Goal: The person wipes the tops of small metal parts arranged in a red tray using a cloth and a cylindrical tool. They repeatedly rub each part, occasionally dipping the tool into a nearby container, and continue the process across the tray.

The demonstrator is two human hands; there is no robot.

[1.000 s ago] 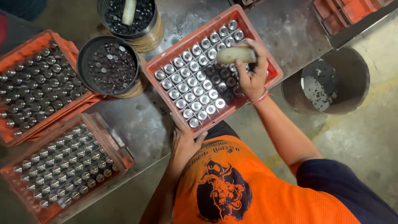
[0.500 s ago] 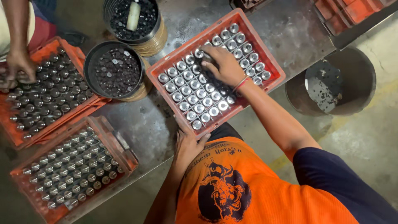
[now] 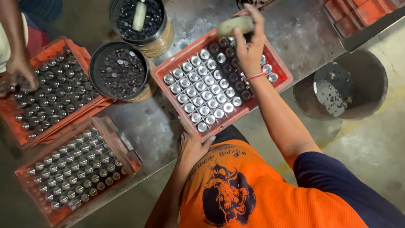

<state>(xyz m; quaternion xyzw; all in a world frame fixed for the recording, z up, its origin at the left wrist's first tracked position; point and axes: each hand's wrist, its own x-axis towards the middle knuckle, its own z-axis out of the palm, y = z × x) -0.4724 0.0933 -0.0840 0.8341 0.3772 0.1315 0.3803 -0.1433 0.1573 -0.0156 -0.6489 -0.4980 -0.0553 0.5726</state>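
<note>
Grey and scuffed, the desk (image 3: 295,38) carries an orange crate (image 3: 162,76) of capped bottles as the landmark; left of it sit a black bowl of caps (image 3: 121,69) and two more orange crates (image 3: 55,90), where another person's hand (image 3: 21,69) rests. At the crate's near edge the left hand (image 3: 192,145) lies with fingers spread flat on the rim. Over its far right corner the right hand (image 3: 249,46) has its fingers clamped on a pale cylindrical tool (image 3: 234,25).

You're in an orange tee (image 3: 270,198) w/ a dark blue figure print on the front & navy sleeves. Thin red-and-white band on your right wrist (image 3: 256,76); forearms bare, no gloves.
</note>
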